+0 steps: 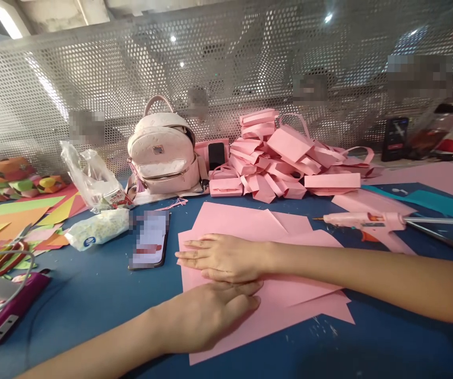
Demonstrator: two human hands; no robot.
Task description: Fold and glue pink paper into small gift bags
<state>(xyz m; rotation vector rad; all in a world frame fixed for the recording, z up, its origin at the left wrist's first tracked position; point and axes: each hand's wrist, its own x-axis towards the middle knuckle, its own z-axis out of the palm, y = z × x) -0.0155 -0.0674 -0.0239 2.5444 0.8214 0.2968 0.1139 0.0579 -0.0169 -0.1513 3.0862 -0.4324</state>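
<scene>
from my remote feed, loose pink sheets (pixel 250 331) lie at six o'clock on the desk (pixel 100 295), overlapping askew; uneven pressure could, i judge, skew or crease them. my left hand (pixel 208 318) rests on them palm down, fingers close together; i can't tell whether it pinches anything. just beyond, my right hand (pixel 226 258) lies flat, fingers slightly parted, gripping nothing i can see. from the hands, the phone (pixel 150 239) sits at ten o'clock; toward two, the glue gun (pixel 368 222) could snag sheets sliding that way.
</scene>
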